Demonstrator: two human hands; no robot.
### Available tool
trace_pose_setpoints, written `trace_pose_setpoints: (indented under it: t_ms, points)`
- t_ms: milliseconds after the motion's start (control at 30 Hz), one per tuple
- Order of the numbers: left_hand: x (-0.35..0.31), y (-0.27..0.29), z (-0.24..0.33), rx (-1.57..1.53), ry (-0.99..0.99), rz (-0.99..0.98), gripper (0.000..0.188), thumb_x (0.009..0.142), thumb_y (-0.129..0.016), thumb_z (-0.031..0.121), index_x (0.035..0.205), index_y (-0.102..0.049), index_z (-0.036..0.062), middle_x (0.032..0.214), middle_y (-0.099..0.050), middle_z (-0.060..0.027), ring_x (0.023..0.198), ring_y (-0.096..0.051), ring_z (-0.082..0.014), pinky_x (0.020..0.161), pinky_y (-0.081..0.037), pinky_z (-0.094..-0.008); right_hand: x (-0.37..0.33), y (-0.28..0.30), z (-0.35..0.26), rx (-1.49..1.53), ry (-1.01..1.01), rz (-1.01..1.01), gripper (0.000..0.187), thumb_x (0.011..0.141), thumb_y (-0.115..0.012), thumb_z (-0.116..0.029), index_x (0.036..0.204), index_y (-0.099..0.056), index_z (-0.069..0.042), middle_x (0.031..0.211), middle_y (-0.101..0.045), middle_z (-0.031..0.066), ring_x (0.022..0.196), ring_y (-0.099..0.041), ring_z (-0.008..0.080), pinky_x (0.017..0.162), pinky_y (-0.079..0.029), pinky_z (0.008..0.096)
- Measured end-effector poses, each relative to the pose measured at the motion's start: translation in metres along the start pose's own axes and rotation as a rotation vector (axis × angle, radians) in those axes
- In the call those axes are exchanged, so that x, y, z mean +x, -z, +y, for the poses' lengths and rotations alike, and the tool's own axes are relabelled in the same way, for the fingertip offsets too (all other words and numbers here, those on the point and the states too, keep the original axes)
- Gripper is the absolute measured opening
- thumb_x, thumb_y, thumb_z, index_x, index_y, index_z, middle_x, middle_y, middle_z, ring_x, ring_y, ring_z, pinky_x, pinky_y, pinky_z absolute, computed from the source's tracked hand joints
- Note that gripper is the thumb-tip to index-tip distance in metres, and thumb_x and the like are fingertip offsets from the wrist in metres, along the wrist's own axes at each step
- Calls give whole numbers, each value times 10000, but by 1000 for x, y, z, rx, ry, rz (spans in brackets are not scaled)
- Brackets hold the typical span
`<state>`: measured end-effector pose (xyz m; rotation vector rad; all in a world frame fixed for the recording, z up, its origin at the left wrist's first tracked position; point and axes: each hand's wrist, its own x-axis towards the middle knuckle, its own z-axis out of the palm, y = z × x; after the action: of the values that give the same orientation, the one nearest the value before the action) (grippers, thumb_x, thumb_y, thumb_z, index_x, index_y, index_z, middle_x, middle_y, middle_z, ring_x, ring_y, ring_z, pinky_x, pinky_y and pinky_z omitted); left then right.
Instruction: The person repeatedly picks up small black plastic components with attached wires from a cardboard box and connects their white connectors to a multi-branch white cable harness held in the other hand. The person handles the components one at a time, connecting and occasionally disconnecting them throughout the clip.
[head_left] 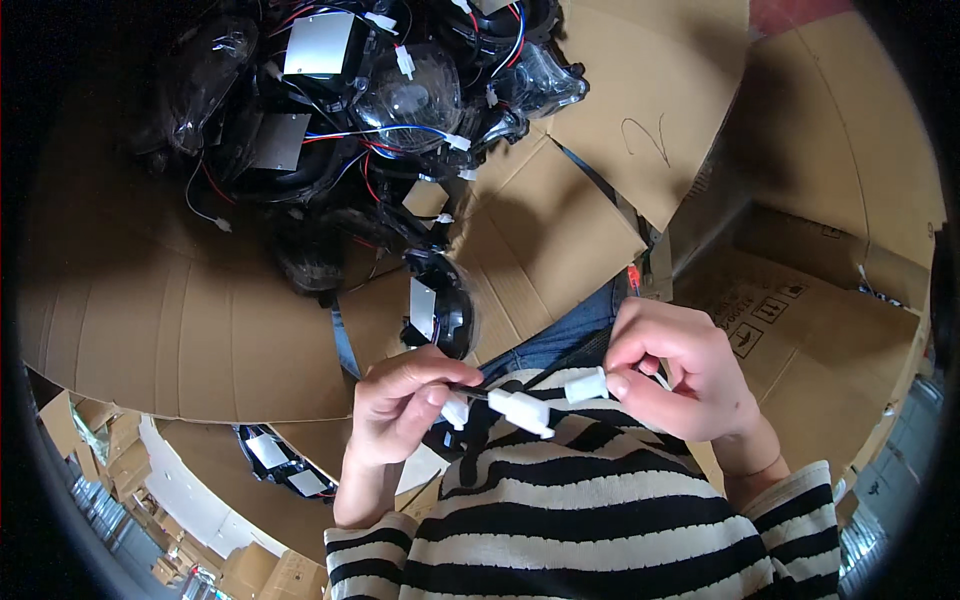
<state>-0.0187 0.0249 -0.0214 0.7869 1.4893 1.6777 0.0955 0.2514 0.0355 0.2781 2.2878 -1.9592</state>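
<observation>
Left hand point(400, 405) was closed in a pinch on a small white plug point(456, 411), thumb and forefinger tight round it, close in front of the striped jumper point(590, 520). Right hand point(672, 372) was closed likewise on a second white connector point(586, 385), held between thumb and fingertips. Between the two hands lay a third white connector point(520, 411), longer, pointing down and right; whether either hand gripped it could not be told. A thin dark wire point(478, 392) ran from the left hand's plug toward this middle piece.

Just beyond the left hand sat a black lamp unit point(440, 305) with a clear domed lens and a silver label. Farther off, far left, a heap of similar lamp units point(360, 110) with red, blue and black leads and white plugs rested on brown cardboard sheets point(180, 330). To the right stood a cardboard box point(800, 330) with printed handling marks.
</observation>
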Motion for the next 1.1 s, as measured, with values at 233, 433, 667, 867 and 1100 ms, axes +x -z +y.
trace_pose_setpoints:
  t_ms: [233, 433, 667, 867, 1100]
  points:
    - [0, 1, -3, -226, 9, 29, 148, 807, -552, 57, 879, -602, -62, 814, -608, -148, 695, -557, -163, 607, -433, -252, 1, -8, -3, 49, 160, -40, 49, 672, -592, 3, 712, -575, -18, 657, -526, 46, 544, -452, 140, 470, -330, 251]
    - [0, -1, -4, -188, 41, 19, 140, 805, -561, 58, 871, -609, -56, 799, -604, -140, 653, -539, -134, 570, -416, -228, 5, -19, -1, -45, 243, 23, 64, 665, -601, 9, 709, -569, -25, 664, -535, 49, 570, -487, 181, 487, -355, 280]
    - [0, -4, -2, -236, 143, 94, 131, 808, -558, 47, 862, -618, -57, 748, -592, -112, 617, -537, -116, 544, -406, -210, 0, -11, -2, -68, 250, 29, 115, 650, -624, -3, 729, -547, -36, 647, -516, 57, 557, -485, 206, 486, -360, 298]
    - [-2, -4, -3, -186, 173, 72, 126, 804, -569, 42, 865, -622, -54, 739, -592, -106, 630, -538, -115, 550, -403, -209, 0, -16, -1, -217, 232, 126, 145, 650, -621, 0, 715, -495, -32, 637, -461, 72, 539, -467, 234, 460, -350, 336]
    - [1, -2, 7, -103, 196, 29, 129, 798, -538, -8, 891, -611, -60, 803, -601, -132, 660, -545, -128, 572, -416, -218, 6, -19, 4, -238, 210, 136, 103, 640, -606, 27, 699, -535, -20, 638, -485, 63, 527, -456, 180, 454, -323, 280]
